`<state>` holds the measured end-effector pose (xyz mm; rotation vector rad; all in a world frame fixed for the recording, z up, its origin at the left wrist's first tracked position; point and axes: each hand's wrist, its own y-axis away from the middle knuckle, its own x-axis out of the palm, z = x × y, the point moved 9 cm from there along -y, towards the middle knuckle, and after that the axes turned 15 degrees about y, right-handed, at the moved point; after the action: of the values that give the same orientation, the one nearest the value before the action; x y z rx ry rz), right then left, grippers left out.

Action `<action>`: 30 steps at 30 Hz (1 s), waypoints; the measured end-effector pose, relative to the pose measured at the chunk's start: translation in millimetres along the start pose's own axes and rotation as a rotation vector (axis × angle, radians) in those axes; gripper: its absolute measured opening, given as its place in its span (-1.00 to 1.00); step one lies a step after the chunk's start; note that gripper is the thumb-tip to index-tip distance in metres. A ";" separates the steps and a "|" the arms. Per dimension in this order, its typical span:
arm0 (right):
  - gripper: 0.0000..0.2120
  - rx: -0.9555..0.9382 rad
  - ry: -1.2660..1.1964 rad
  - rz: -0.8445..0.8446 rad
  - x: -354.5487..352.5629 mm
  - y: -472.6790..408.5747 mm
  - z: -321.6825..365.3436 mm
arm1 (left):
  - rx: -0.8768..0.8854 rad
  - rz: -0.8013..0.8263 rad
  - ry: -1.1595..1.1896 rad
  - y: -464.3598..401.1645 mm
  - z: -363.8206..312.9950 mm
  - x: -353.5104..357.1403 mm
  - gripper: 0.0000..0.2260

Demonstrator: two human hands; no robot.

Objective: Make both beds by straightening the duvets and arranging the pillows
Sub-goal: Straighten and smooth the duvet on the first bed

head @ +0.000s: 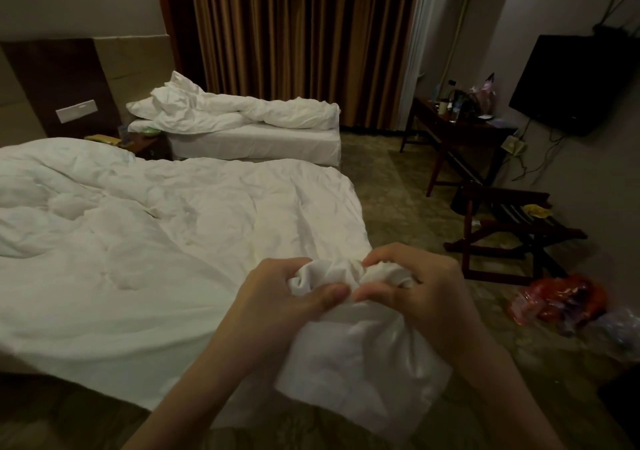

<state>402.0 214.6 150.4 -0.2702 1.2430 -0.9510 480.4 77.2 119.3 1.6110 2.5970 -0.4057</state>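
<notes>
A white duvet [156,235] lies spread and wrinkled over the near bed. Its foot corner is bunched up and lifted off the bed. My left hand [277,297] grips that bunched corner from the left, and my right hand [415,290] grips it from the right, fingers curled into the cloth. The far bed [263,141] carries a rumpled white duvet [277,112] heaped along it. A white pillow [145,107] shows at its head end, partly under the duvet. No pillow is visible on the near bed.
A nightstand [145,145] stands between the beds. Right of the beds are a wooden desk [460,131] with bottles, a wall TV [575,82], a folding luggage rack [512,231] and plastic bags [561,300] on the carpet. Brown curtains [304,34] hang behind.
</notes>
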 end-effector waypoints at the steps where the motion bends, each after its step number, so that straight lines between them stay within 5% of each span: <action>1: -0.55 0.023 -0.008 -0.005 -1.4 -3.0 -2.1 | 0.004 -0.011 -0.006 -2.4 -2.5 -0.7 -0.86; 17: -0.58 0.033 -0.005 -0.006 -14.9 -12.4 35.7 | 0.037 -0.036 -0.002 16.3 -30.3 -26.5 -0.86; 25: -0.56 -0.023 -0.006 0.081 -28.4 6.0 64.9 | 0.058 0.003 0.047 53.8 -42.1 -27.1 -0.68; 30: -0.62 0.049 -0.044 0.105 -19.8 -0.8 46.9 | 0.051 -0.027 -0.014 38.2 -32.4 -21.2 -0.82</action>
<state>443.0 214.3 180.6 -0.1846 1.1804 -0.8793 526.7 83.0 147.1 1.5839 2.6223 -0.4874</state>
